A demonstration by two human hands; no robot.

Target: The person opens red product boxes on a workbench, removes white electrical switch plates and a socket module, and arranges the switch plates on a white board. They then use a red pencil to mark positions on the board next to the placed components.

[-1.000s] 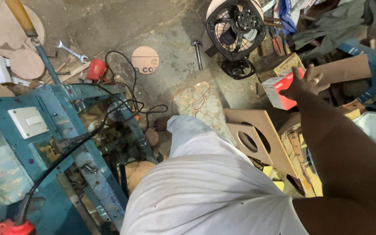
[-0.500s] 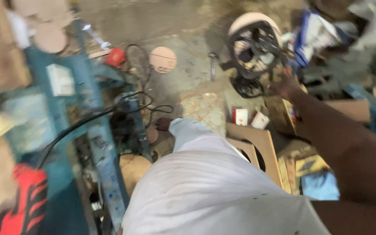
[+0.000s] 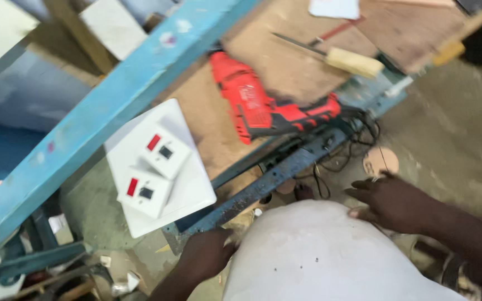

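My right hand (image 3: 390,204) rests flat on the white cloth (image 3: 319,256) over my lap, fingers apart and holding nothing. My left hand (image 3: 206,256) is low at the cloth's left edge, just below the near end of a blue metal frame bar (image 3: 263,184). Its fingers are curled, and whether they grip anything is hidden. A red power drill (image 3: 269,108) lies on the wooden bench top (image 3: 285,61) beyond the bar, out of both hands' reach. Left of the drill sits a white switch panel (image 3: 157,167) with two red rocker switches.
A wide blue-painted beam (image 3: 112,106) runs diagonally across the left. A file with a pale wooden handle (image 3: 352,60) lies on the bench at the back. Black cables (image 3: 352,145) hang off the bench edge. A round wooden disc (image 3: 380,161) lies on the concrete floor.
The view has swung left and up from the floor clutter to the bench top. My right arm has drawn back from the fan area onto my lap. My left hand has come into view.
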